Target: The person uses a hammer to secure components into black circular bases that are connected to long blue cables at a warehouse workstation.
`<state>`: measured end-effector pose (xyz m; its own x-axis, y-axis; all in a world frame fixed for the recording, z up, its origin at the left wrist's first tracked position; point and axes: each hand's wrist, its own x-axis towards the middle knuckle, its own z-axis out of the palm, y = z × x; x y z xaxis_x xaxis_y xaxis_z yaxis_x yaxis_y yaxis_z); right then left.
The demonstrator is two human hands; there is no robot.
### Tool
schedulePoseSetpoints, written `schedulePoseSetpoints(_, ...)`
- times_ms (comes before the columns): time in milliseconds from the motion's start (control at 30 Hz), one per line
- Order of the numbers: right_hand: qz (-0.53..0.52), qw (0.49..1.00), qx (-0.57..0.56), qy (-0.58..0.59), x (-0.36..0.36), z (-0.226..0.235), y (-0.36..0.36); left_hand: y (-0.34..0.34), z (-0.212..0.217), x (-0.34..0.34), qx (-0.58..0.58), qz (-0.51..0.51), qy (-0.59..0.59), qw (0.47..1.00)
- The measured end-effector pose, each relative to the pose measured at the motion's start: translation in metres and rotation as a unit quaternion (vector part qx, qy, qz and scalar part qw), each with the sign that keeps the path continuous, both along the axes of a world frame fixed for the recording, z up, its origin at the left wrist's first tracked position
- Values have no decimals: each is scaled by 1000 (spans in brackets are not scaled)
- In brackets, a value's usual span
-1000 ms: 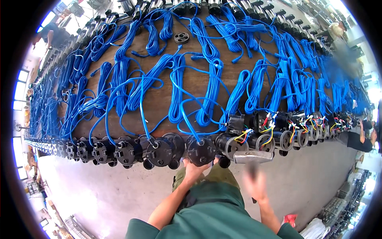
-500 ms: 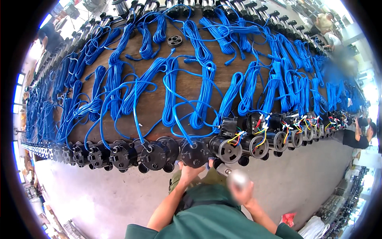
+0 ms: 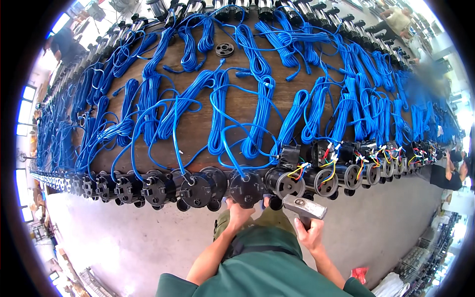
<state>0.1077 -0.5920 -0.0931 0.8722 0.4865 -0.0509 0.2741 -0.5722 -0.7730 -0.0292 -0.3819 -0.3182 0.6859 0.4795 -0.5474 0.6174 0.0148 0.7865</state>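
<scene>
Head view, lower left: black cylinders with round end caps (image 3: 157,190) and blue cables (image 3: 216,121) looked closed. Lower centre, the left hand (image 3: 239,216) met the underside of one black round-capped cylinder (image 3: 246,191), grip hidden; the right hand (image 3: 310,235) clasped a grey metal hammer (image 3: 305,207). Rightward, open black cylinders (image 3: 291,186) with exposed coloured wires (image 3: 300,171) looked unfinished.

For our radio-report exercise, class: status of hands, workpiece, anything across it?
Right hand grips hammer. Left hand at lower edge of black housing. Blue cable attached on top.

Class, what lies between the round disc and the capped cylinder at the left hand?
Between the disc and that cylinder, the head view shows blue cables, bundled and loose, with brown tabletop visible among them.
</scene>
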Motion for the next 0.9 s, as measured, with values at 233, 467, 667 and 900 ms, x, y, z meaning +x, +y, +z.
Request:
schedulePoseSetpoints(233,-124,985,103,65,-15,68,24,24,133,16,107,-13,-17,994)
schedulePoseSetpoints(467,-56,974,-24,220,-35,80,65,41,157,67,129,97,-324,932)
schedulePoseSetpoints(667,-42,970,197,133,-57,109,111,54,149,67,227,75,-332,912)
schedulePoseSetpoints(900,-62,973,-37,218,-51,47,132,51,142,77,219,103,-373,896)
